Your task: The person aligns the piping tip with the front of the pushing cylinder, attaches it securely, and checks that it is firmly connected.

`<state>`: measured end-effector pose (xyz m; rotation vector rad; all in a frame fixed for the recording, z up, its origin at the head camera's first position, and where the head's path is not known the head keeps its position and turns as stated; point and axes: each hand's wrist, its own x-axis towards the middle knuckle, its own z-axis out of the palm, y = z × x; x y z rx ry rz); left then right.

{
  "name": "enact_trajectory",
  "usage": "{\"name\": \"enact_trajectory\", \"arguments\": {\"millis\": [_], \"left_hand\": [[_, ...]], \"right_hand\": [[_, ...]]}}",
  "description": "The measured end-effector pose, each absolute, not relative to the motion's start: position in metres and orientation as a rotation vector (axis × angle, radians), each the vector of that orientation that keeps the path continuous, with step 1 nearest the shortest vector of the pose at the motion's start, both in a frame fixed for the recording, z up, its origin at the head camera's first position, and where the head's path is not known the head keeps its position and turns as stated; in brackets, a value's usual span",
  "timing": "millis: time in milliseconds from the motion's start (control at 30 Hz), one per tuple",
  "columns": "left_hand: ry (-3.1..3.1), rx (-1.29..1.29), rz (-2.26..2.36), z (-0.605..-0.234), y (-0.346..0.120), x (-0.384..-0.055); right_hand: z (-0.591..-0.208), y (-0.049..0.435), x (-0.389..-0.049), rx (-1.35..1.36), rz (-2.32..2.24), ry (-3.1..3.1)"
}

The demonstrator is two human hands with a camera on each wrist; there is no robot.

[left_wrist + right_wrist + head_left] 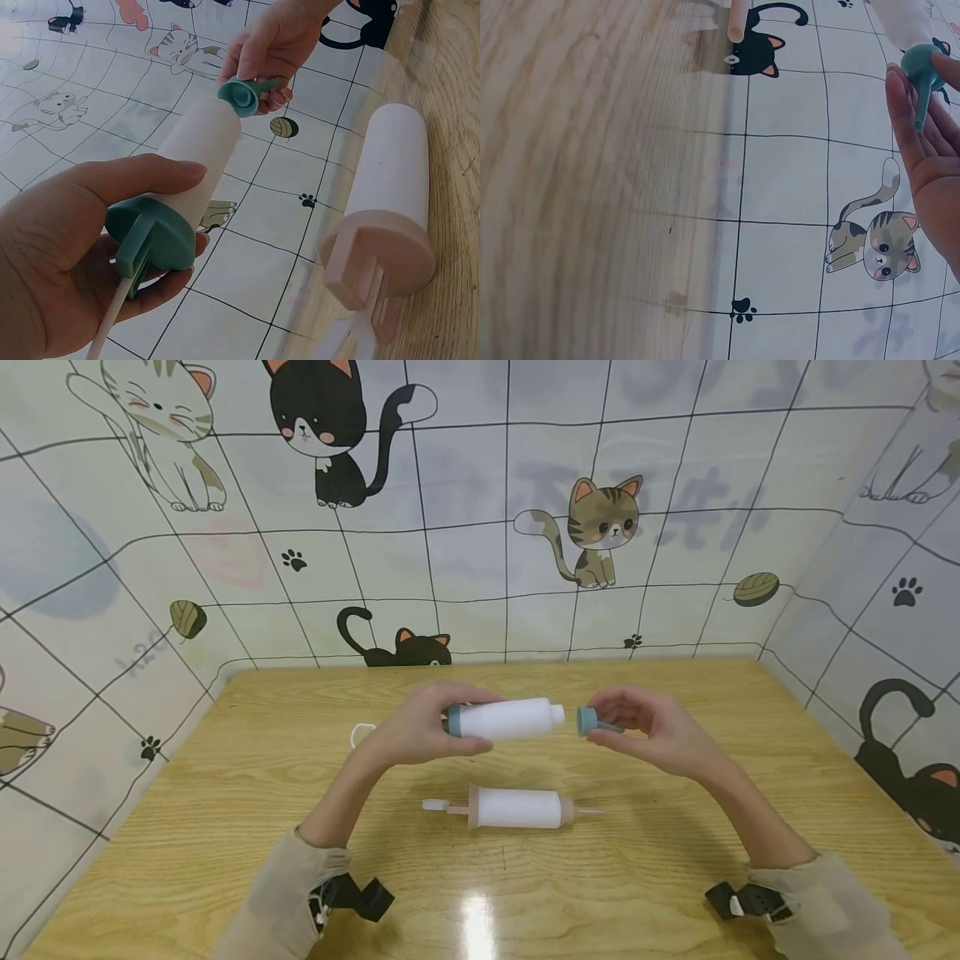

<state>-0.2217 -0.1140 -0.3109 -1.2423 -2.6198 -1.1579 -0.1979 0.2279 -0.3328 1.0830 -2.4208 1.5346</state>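
Observation:
My left hand (412,728) grips a white plastic syringe-like tube (506,718) near its teal end collar (172,232), holding it above the table. A thin white rod with a loop handle (362,732) sticks out behind that collar. The tube's narrow neck (557,715) points right and is bare. Just past it, my right hand (663,732) pinches a teal nozzle cap (587,721) between thumb and fingers. The cap's wide opening faces the neck, with a small gap between them, and its thin spout (922,105) points back toward the right palm.
A second syringe-like tube, white with pink ends (517,808), lies on the wooden table (300,693) nearer to me, nozzle to the right. A cat-patterned covering (465,527) stands behind the table and along both sides. Black camera mounts (352,897) are strapped to both sleeves.

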Motion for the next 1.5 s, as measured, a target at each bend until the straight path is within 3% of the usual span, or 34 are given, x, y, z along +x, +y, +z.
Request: {"name": "enact_trajectory", "arguments": {"millis": [1500], "left_hand": [[-2.634, -1.353, -1.118, -0.308, -0.102, -0.212]], "right_hand": [[-0.332, 0.218, -0.194, 1.194, 1.530, -2.362]]}}
